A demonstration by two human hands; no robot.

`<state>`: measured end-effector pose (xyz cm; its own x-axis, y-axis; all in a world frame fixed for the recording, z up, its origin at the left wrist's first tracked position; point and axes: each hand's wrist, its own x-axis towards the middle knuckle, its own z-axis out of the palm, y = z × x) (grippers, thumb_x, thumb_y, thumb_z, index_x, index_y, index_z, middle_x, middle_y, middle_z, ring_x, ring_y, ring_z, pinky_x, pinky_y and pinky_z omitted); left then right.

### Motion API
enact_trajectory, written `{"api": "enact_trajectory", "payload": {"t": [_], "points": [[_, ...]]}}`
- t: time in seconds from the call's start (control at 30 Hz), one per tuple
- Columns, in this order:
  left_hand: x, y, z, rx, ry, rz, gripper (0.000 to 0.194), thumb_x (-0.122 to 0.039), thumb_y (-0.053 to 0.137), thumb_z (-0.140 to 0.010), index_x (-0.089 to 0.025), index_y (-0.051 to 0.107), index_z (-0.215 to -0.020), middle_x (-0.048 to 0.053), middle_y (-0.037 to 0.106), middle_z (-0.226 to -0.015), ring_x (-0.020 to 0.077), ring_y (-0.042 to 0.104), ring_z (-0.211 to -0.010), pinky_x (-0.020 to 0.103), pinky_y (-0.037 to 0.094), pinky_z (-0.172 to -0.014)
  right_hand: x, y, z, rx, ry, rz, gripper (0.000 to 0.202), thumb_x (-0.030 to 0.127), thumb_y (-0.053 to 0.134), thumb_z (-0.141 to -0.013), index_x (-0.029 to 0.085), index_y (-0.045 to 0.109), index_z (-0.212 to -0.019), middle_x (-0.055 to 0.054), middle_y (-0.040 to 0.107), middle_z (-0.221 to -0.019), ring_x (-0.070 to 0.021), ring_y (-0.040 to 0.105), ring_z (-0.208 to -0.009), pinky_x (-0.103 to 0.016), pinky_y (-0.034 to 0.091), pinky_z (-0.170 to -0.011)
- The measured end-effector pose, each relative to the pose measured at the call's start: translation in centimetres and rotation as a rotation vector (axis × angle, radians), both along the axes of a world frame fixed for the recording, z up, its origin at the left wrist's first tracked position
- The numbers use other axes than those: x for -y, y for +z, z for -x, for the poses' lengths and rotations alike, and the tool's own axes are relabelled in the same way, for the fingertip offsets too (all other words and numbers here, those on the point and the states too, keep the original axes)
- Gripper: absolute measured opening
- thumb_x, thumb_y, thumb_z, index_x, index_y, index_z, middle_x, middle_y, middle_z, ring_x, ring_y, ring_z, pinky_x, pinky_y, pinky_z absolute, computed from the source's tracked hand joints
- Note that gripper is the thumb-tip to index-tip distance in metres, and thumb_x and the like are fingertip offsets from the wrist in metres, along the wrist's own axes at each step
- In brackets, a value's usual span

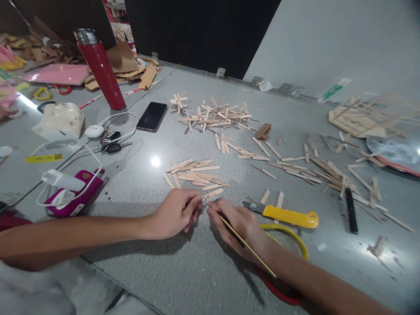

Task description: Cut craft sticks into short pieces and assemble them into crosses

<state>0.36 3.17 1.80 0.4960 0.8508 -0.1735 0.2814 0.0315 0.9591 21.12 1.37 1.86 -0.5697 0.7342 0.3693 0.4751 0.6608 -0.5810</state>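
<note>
My left hand (173,213) is closed in a pinch just above the table, and whatever lies between its fingertips is too small to make out. My right hand (234,223) faces it, fingertips almost meeting, wrapped round a thin yellowish stick (252,251) that slants back over the wrist. Right beyond the fingertips lies a wooden craft stick (213,194), part of a loose pile of craft sticks (195,171). A yellow utility knife (290,216) with its blade out rests to the right of my right hand. Yellow-and-red scissors handles (300,243) show partly under my right forearm.
Farther back are a heap of joined craft sticks (216,116), a phone (152,116) and a red flask (103,72). On the left sit a purple power bank (78,192), cables and keys (113,142). Scattered sticks, a black rod (351,212) and a stick frame (364,116) occupy the right.
</note>
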Motion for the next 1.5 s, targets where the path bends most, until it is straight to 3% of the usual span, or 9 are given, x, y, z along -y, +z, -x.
{"api": "enact_trajectory", "payload": {"t": [0.3,0.57,0.73,0.83,1.03,1.13,1.3,1.4,1.5], "points": [[0.1,-0.2,0.0,0.001,0.009,-0.002,0.035,-0.032,0.044,-0.105,-0.020,0.050,-0.074,-0.005,0.054,-0.054,0.0072,0.049,-0.037,0.017,0.040,-0.044,0.2,0.0,-0.1,0.111,0.050,-0.100,0.028,0.009,0.036,-0.106,0.027,0.041,-0.085,0.005,0.052,-0.064,-0.0142,0.050,-0.049,-0.028,0.038,-0.050],[0.3,-0.2,-0.1,-0.026,0.023,-0.036,0.036,-0.031,0.042,-0.104,-0.020,0.051,-0.072,-0.005,0.053,-0.050,0.0079,0.050,-0.036,0.018,0.039,-0.043,0.3,-0.2,-0.4,0.155,0.020,-0.093,0.028,0.010,0.035,-0.106,0.027,0.040,-0.085,0.006,0.051,-0.064,-0.0142,0.050,-0.049,-0.028,0.038,-0.052],[0.1,-0.1,0.0,0.023,0.118,0.038,0.033,-0.035,0.043,-0.105,-0.021,0.050,-0.076,-0.005,0.053,-0.057,0.0074,0.049,-0.035,0.016,0.034,-0.034,0.3,-0.4,-1.0,0.181,-0.007,-0.022,0.027,0.015,0.034,-0.108,0.027,0.041,-0.085,0.006,0.051,-0.062,-0.0139,0.053,-0.047,-0.027,0.040,-0.051],[0.1,-0.2,0.0,0.039,0.123,0.020,0.033,-0.035,0.042,-0.106,-0.020,0.051,-0.077,-0.005,0.054,-0.059,0.0061,0.048,-0.034,0.015,0.034,-0.035,0.4,-0.3,-1.2,0.196,-0.002,-0.064,0.030,0.015,0.033,-0.109,0.026,0.046,-0.084,0.005,0.053,-0.061,-0.0146,0.056,-0.047,-0.027,0.043,-0.051],[0.7,0.3,0.1,0.066,0.095,-0.075,0.036,-0.034,0.040,-0.108,-0.019,0.051,-0.076,-0.005,0.056,-0.058,0.0038,0.047,-0.035,0.013,0.035,-0.040,0.4,-0.2,-1.1,0.213,0.022,-0.099,0.023,0.012,0.038,-0.110,0.020,0.059,-0.113,-0.007,0.072,-0.092,-0.0208,0.074,-0.078,-0.029,0.060,-0.068],[1.1,0.8,0.2,0.106,0.092,-0.093,0.040,-0.036,0.040,-0.109,-0.019,0.051,-0.075,-0.005,0.055,-0.055,0.0039,0.047,-0.035,0.013,0.033,-0.039,0.3,-0.5,-1.2,0.231,0.082,-0.102,0.032,0.004,0.040,-0.105,0.016,0.057,-0.129,-0.014,0.072,-0.107,-0.0244,0.076,-0.098,-0.033,0.066,-0.077],[1.6,1.8,0.3,0.179,0.076,-0.067,0.039,-0.041,0.043,-0.108,-0.018,0.056,-0.079,-0.005,0.054,-0.057,0.0042,0.046,-0.035,0.014,0.031,-0.037,-0.1,-0.4,-1.1,0.197,0.064,-0.085,0.041,-0.001,0.039,-0.100,0.014,0.061,-0.131,-0.019,0.072,-0.120,-0.0290,0.073,-0.115,-0.044,0.066,-0.090],[1.7,2.0,0.4,0.183,0.045,-0.050,0.036,-0.040,0.044,-0.108,-0.016,0.061,-0.087,-0.005,0.055,-0.058,0.0043,0.045,-0.035,0.014,0.032,-0.037,-0.2,1.1,-0.5,-0.056,-0.053,0.116,0.025,0.008,0.048,-0.103,0.018,0.070,-0.109,-0.010,0.075,-0.099,-0.0223,0.074,-0.089,-0.038,0.066,-0.082],[1.9,2.0,0.4,0.174,0.001,-0.040,0.040,-0.041,0.044,-0.108,-0.018,0.057,-0.078,-0.004,0.055,-0.057,0.0044,0.046,-0.037,0.014,0.034,-0.038,0.3,2.7,0.3,-0.383,-0.190,0.609,0.014,0.032,0.065,-0.100,0.020,0.073,-0.098,0.001,0.065,-0.068,-0.0117,0.055,-0.049,-0.024,0.052,-0.047]]}}
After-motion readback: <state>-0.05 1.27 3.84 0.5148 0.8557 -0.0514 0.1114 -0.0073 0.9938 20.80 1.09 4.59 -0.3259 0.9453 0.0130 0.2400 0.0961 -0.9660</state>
